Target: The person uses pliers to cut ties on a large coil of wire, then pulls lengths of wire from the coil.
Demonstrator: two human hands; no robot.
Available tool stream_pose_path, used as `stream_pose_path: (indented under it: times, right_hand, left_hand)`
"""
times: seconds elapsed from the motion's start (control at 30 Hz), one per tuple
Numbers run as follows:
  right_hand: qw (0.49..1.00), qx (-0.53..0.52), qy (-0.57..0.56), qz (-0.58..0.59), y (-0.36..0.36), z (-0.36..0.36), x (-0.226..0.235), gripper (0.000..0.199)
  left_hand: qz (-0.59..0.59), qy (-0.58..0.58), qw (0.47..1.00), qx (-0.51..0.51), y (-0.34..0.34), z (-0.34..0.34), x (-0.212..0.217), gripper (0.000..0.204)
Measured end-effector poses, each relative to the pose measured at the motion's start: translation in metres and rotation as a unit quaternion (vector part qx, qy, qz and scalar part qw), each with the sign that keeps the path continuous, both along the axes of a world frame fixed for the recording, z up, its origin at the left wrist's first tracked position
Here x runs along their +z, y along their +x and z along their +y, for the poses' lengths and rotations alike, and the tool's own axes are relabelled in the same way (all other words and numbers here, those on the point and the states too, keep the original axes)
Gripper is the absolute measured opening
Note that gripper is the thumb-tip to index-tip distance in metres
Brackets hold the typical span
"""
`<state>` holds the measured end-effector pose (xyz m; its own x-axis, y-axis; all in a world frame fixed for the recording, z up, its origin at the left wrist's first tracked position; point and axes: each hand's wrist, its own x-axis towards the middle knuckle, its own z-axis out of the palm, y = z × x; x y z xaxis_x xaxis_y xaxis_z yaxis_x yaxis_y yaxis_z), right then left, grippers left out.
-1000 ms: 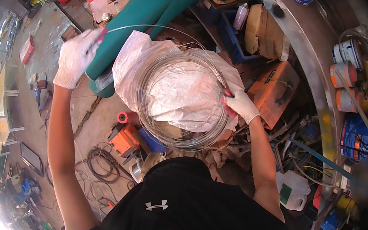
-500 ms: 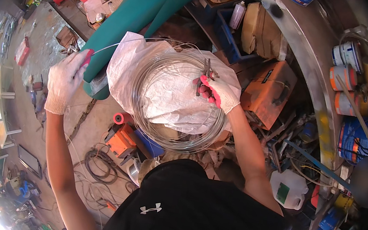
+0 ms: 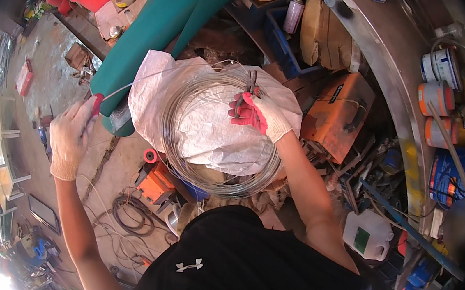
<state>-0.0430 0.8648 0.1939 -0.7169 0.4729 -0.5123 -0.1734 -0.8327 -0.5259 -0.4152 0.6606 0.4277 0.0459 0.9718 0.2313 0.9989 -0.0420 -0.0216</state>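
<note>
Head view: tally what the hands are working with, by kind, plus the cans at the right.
Gloved hands: 2, left hand and right hand
Wire coil: 1
White sack under the coil: 1
Pliers in the right hand: 1
Orange-banded cans at the right: 3
Total: 8

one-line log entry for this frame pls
left hand: gloved, pulls thin steel wire strand taut | right hand: gloved, pliers at wire coil | coil lies on white woven sack
</note>
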Motion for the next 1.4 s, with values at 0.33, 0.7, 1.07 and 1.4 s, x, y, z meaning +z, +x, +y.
stream_pose_path:
  times: [0.33, 0.7, 1.07, 1.4]
  right_hand:
    - [0.990, -0.122, -0.074, -0.013, -0.031, -0.019, 0.007, 0.015]
    - [0.956, -0.250, -0.020, -0.153, -0.081, -0.031, -0.024, 0.031]
    - [0.945, -0.177, 0.085, -0.262, -0.068, -0.025, -0.012, 0.029]
    - [0.905, -0.415, 0.008, -0.090, -0.113, -0.040, -0.035, 0.025]
  left_hand:
    - [-0.034, -0.065, 0.997, 0.005, 0.009, -0.035, -0.008, 0.046]
    - [0.140, -0.045, 0.989, 0.028, 0.037, 0.021, -0.046, 0.034]
    - [-0.446, -0.220, 0.866, 0.049, 0.183, 0.163, -0.218, 0.057]
    - [-0.628, -0.302, 0.705, 0.128, 0.198, 0.164, -0.223, 0.054]
